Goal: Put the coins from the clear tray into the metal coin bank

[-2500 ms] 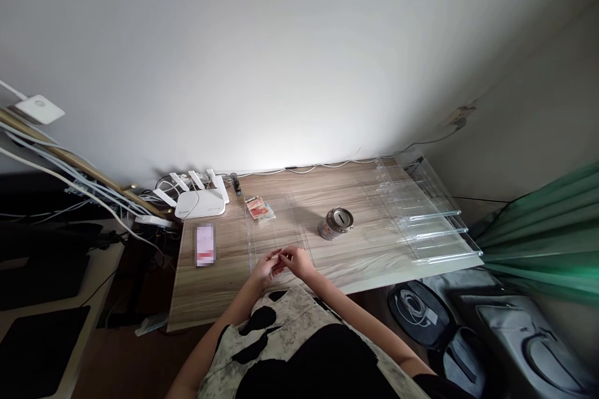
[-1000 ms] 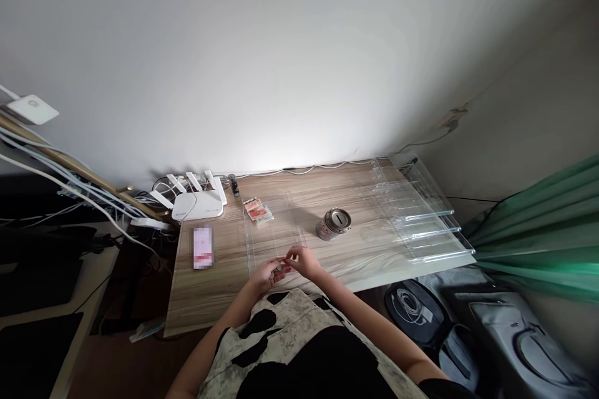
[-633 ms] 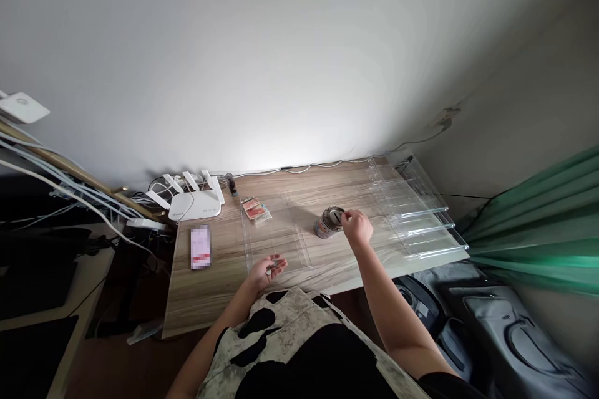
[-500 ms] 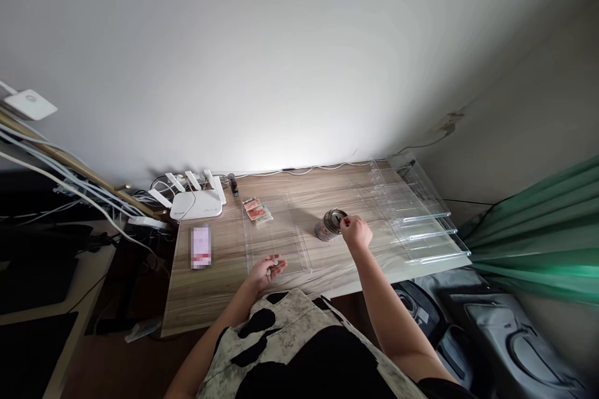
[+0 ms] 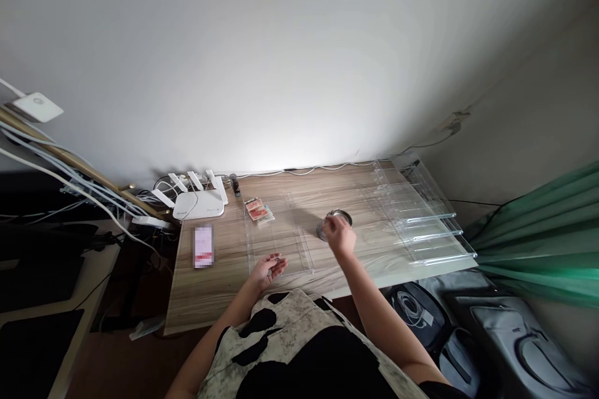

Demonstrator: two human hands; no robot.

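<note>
My left hand [image 5: 268, 269] rests palm up at the near edge of the wooden desk [image 5: 210, 293], cupped around a few small coins [image 5: 279, 260]. My right hand [image 5: 337, 236] hovers with curled fingers just in front of a round metal tin [image 5: 341, 217] that has a slot in its lid, and it covers the tin's near side. What the right fingers hold, if anything, is hidden. A flat clear acrylic tray [image 5: 281, 234] lies between my hands, with a small stack of banknotes [image 5: 259, 210] at its far end.
A phone [image 5: 203, 246] lies left of the tray, and a white router [image 5: 199, 202] with cables stands behind it. Clear acrylic tiered shelves [image 5: 421, 212] fill the desk's right end. Bags [image 5: 468, 336] sit on the floor at right, beside a green curtain [image 5: 538, 230].
My right hand left my left hand, reached out to the tin's lid, and has now drawn back a little toward me. My left hand stayed at the desk edge.
</note>
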